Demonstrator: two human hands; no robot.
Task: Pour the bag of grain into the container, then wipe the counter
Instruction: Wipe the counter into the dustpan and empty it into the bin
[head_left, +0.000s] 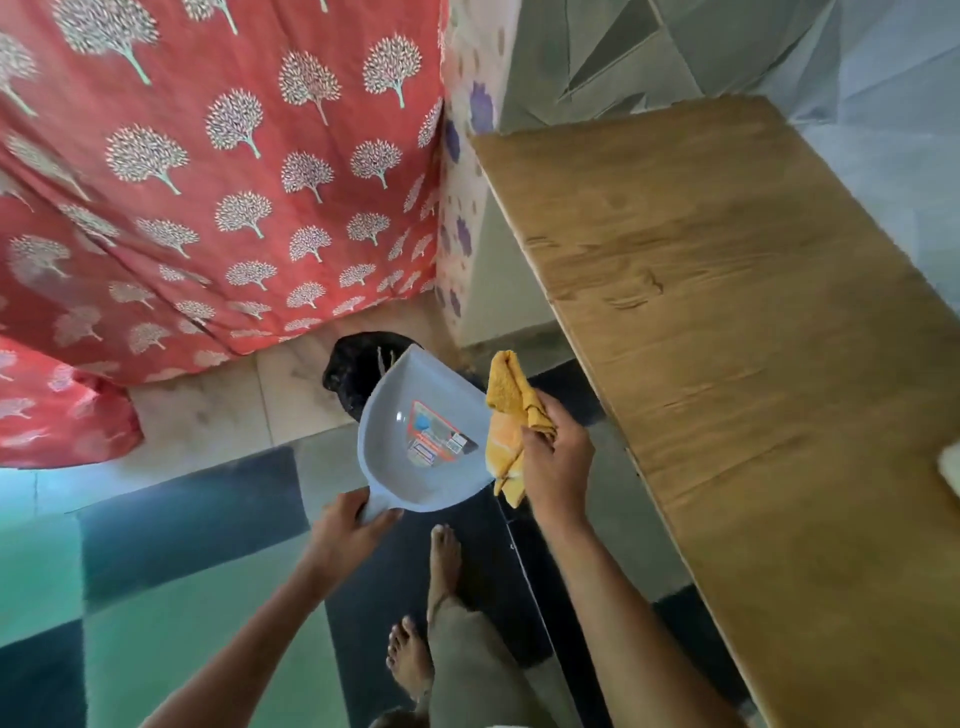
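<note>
Beside the wooden counter (753, 322), over the tiled floor, we hold a grey dustpan (426, 431) tipped toward a black bin (349, 370). Our left hand (349, 532) grips the pan's handle; our right hand (558, 460) is curled round a bunched yellow cloth (511, 415), just beside the pan's rim. No grain bag or container is in view, so we judge the pouring done and the wiping stage near its end — we seem to be emptying swept-up bits into the bin. The pan looks bare apart from its label. Next, we should tilt it further, perhaps brush it with the cloth — keeping its lip over the bin's mouth.
</note>
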